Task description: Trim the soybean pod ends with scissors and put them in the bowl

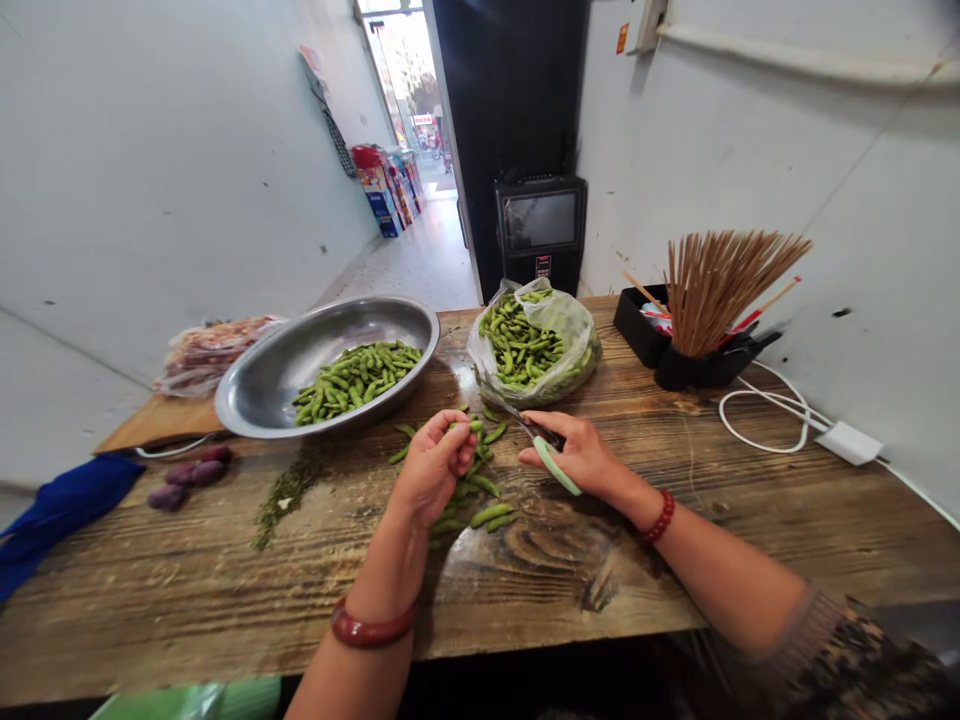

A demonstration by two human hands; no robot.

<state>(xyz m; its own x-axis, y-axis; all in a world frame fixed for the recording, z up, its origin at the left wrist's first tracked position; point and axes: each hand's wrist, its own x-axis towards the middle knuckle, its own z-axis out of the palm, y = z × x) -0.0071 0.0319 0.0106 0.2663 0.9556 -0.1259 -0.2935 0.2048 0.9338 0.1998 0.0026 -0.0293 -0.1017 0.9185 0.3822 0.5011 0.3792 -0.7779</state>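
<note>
My left hand [436, 462] is closed, pinching an edamame pod [474, 426] between thumb and fingers. In my right hand [576, 452] is a pair of scissors [556, 466] with pale green handles, its blades pointing up and left toward the pod. Loose edamame pods [491, 515] lie on the wooden table under and between my hands. Beyond them stands a clear plastic bag [577, 345] filled with pods. To the left, a wide steel basin [255, 385] holds a heap of pods on its right side and leans on the table.
A pile of trimmed bits [289, 495] lies before the basin, with several purple-red vegetables [191, 475] farther left. At the back left is a bagged bundle [217, 350] on a board. A black holder of wooden skewers [705, 300] and a white cable adapter [849, 442] occupy the right.
</note>
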